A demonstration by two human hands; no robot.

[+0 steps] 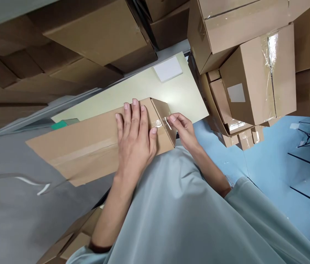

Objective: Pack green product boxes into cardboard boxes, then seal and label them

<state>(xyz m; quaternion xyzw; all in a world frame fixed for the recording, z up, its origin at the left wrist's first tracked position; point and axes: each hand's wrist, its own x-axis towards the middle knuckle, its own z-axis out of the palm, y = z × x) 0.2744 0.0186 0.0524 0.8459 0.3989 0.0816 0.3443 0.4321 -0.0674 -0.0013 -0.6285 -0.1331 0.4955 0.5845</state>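
A long cardboard box (94,143) lies across the pale tabletop in front of me, with a strip of clear tape along its top seam. My left hand (135,139) rests flat on the box near its right end, fingers stretched out. At that end a piece of clear packing tape (168,123) folds over the edge onto the end face. My right hand (184,128) pinches the tape's loose end between thumb and fingertips, close against the box. A green object (61,124) shows partly behind the box.
A white sheet or card (168,69) lies on the pale table (144,86). Stacked cartons (94,33) fill shelving behind it. Taped cartons (259,77) are piled at the right over a blue floor (226,146). More boxes (75,234) stand at the lower left.
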